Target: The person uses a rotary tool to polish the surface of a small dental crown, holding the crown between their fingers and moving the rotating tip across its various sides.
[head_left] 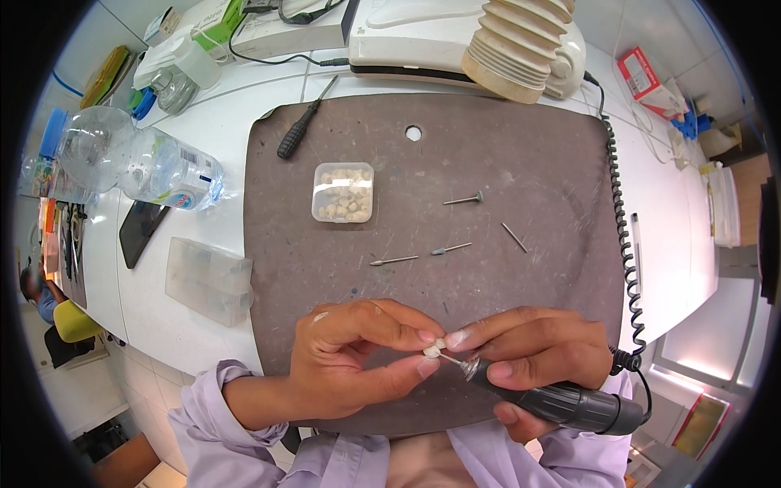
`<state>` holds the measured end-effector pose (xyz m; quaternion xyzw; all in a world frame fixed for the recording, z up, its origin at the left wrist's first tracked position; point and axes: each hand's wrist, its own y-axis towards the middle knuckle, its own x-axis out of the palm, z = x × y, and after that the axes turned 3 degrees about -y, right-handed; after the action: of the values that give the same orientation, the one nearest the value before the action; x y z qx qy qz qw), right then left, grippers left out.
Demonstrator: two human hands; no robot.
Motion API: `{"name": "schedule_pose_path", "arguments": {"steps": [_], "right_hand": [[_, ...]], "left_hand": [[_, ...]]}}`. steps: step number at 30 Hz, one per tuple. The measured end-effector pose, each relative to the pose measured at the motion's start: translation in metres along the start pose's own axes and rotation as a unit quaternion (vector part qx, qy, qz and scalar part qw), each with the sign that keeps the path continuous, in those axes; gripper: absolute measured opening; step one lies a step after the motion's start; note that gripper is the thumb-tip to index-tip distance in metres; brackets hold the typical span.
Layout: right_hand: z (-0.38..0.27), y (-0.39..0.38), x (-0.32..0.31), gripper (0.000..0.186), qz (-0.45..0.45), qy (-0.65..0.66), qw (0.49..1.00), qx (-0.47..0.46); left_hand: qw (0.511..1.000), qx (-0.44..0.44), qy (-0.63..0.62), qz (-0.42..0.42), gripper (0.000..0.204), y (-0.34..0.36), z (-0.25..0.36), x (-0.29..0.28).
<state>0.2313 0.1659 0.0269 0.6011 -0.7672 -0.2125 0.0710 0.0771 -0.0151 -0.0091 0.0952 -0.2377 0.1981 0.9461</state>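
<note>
Between the thumb and fingertips of my left hand (346, 354) sits a small cream tooth-shaped piece (434, 350), low over the brown mat. My right hand (549, 350) is wrapped round a black rotary handpiece (578, 407). Its thin metal bit (451, 359) reaches toward the piece; whether they touch is hard to tell. My right fingertips rest close beside the left ones. Farther up the mat (423, 301) lie several loose burs, among them a wheel-tipped one (464, 199) and a grey-tipped one (451, 249). A clear lidded box (343, 167) of similar cream pieces stands left of them.
A black-handled screwdriver (297, 134) lies at the mat's far left. Left of the mat are a frosted plastic box (207, 281), a phone (140, 232) and a water bottle (154, 163). A beige corrugated hose (521, 49) hangs behind. The coiled cord (622, 220) runs down the right side.
</note>
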Motion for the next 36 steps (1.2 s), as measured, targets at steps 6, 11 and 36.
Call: {"name": "schedule_pose_path", "arguments": {"steps": [6,11,36], "right_hand": [[0.0,0.001,0.001,0.026,0.002,-0.014,1.0,-0.015],[0.001,-0.001,0.003,0.027,0.015,0.0,1.0,-0.012],[0.009,0.005,0.004,0.025,0.008,-0.06,0.995,-0.078]], "left_hand": [[1.0,-0.006,-0.006,0.005,0.023,-0.001,0.0,0.0],[1.0,-0.01,-0.013,0.008,0.023,-0.001,0.0,0.001],[1.0,0.001,0.008,0.003,0.023,0.0,0.0,0.0]]}}
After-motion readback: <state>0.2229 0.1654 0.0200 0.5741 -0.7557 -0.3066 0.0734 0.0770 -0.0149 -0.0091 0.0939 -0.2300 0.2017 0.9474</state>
